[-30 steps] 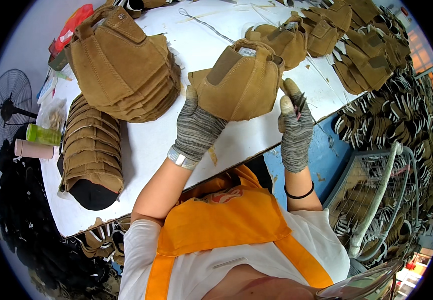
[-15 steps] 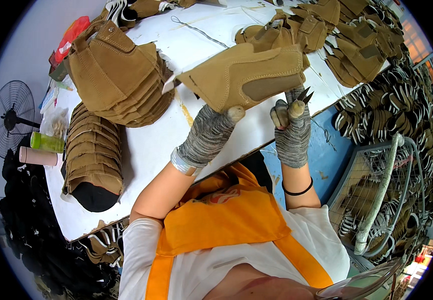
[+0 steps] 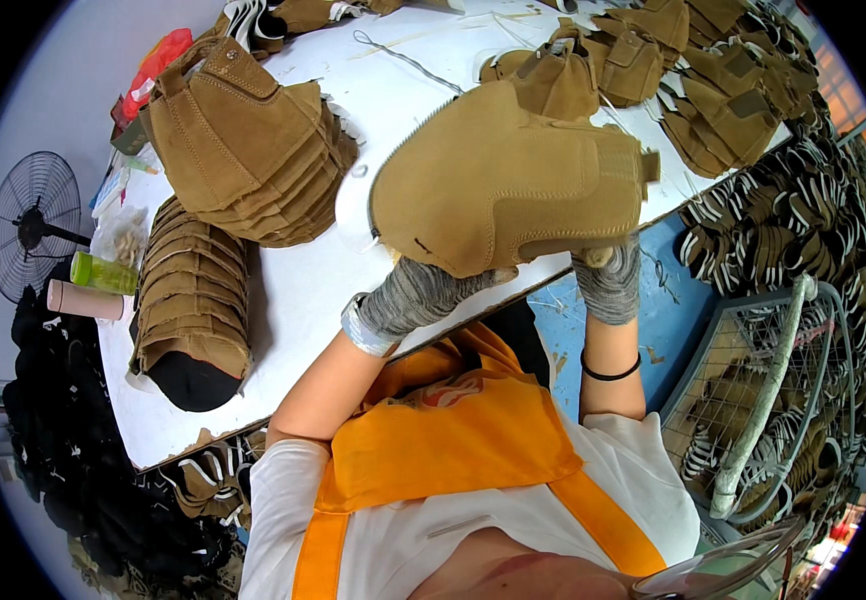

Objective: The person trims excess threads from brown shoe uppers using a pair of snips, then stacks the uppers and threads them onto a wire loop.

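A tan suede boot upper (image 3: 513, 175) with stitched seams and a dark side panel is held up above the white table. My left hand (image 3: 418, 300), in a grey knitted glove with bare-looking tan fingertips, grips its lower left edge; most fingers are behind the leather. At the lower right edge, my right hand (image 3: 610, 285), gloved the same way, is closed on the upper, its fingers largely hidden. The small dark-bladed snips seen in that hand earlier are out of sight behind the upper.
Stacked tan uppers (image 3: 243, 150) and a row of nested uppers (image 3: 191, 300) occupy the left of the white table (image 3: 298, 330). More uppers (image 3: 718, 120) lie at the far right. A wire cart (image 3: 753, 400) stands to the right; a fan (image 3: 33, 230), green jar and pink bottle are left.
The boot upper has swung round and opened out, showing a broader face toward me. My right hand has come in against its lower edge, and the snips have gone from sight.
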### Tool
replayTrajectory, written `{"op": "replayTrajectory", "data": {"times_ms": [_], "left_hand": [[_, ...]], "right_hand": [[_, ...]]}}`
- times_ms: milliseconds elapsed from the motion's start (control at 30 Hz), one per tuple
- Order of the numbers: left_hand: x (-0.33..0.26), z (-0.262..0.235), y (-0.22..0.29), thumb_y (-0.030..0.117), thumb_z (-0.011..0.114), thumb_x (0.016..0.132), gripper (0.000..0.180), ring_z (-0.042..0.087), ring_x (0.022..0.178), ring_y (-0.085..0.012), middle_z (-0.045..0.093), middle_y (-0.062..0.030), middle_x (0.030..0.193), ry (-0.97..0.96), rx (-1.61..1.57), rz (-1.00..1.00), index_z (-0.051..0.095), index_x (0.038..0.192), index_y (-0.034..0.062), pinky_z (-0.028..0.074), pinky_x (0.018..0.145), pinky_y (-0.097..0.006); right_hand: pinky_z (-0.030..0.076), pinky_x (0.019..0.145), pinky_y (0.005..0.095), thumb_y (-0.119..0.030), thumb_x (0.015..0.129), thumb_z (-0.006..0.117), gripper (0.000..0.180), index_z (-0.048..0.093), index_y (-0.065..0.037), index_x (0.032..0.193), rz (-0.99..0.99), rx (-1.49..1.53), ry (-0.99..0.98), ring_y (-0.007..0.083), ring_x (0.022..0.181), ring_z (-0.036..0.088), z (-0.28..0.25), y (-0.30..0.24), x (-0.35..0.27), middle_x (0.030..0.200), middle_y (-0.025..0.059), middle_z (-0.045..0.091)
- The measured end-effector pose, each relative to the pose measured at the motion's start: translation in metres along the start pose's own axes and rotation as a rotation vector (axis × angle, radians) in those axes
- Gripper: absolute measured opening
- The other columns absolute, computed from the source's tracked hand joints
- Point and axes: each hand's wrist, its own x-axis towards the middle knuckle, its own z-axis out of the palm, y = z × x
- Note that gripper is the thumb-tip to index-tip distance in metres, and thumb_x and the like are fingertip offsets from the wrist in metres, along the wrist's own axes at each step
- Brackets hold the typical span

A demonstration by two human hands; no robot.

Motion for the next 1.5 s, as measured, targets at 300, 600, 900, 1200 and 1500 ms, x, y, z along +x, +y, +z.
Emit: {"op": "replayTrajectory", "data": {"times_ms": [300,600,900,1200,1500], "left_hand": [[0.004,-0.001,-0.026,0.025,0.065,0.086,0.061,0.050,0.116,-0.0236,0.044,-0.0110,0.134,-0.079,-0.215,-0.032,0.035,0.137,0.0092,0.045,0.096,-0.035],[0.001,0.001,-0.023,0.018,0.055,0.092,0.057,0.048,0.119,-0.0263,0.040,-0.0127,0.137,0.006,-1.483,-0.438,0.026,0.141,0.0105,0.052,0.091,-0.037],[-0.001,-0.003,-0.038,0.043,0.055,0.089,0.066,0.042,0.124,-0.0227,0.038,-0.0135,0.138,-0.082,-0.592,-0.334,0.030,0.139,0.0072,0.041,0.099,-0.036],[-0.009,-0.036,-0.027,0.048,0.073,0.073,0.087,0.043,0.123,-0.0308,0.044,-0.0148,0.134,0.247,-0.974,-0.287,0.035,0.136,0.0005,0.034,0.105,-0.042],[-0.029,-0.057,-0.041,0.047,0.075,0.071,0.086,0.048,0.119,-0.0314,0.047,-0.0163,0.133,0.325,-1.486,-0.202,0.038,0.135,0.0018,0.040,0.102,-0.045]], "right_hand": [[0.043,0.096,0.0393,-0.021,0.062,0.083,0.078,0.043,-0.010,0.128,-0.291,0.217,-0.244,0.0314,0.116,0.050,0.023,-0.108,0.001,0.133,0.0139,0.046],[0.055,0.079,0.0363,-0.002,0.062,0.073,0.045,0.062,-0.013,0.105,-0.441,0.251,-0.214,0.0328,0.096,0.064,0.044,-0.115,0.003,0.122,0.0139,0.058],[0.047,0.096,0.0390,-0.006,0.069,0.076,0.065,0.046,-0.008,0.126,-0.269,0.456,-0.167,0.0276,0.117,0.052,0.037,-0.107,-0.003,0.132,0.0148,0.047],[0.048,0.079,0.0244,-0.033,0.055,0.088,0.098,0.039,-0.004,0.134,-0.011,0.501,-0.131,0.0070,0.078,0.052,0.030,-0.098,-0.004,0.125,0.0100,0.052],[0.034,0.048,0.0190,-0.050,0.094,0.044,0.053,0.057,-0.001,0.110,0.355,0.509,-0.016,0.0042,0.051,0.041,0.017,-0.100,0.008,0.073,0.0026,0.061]]}}
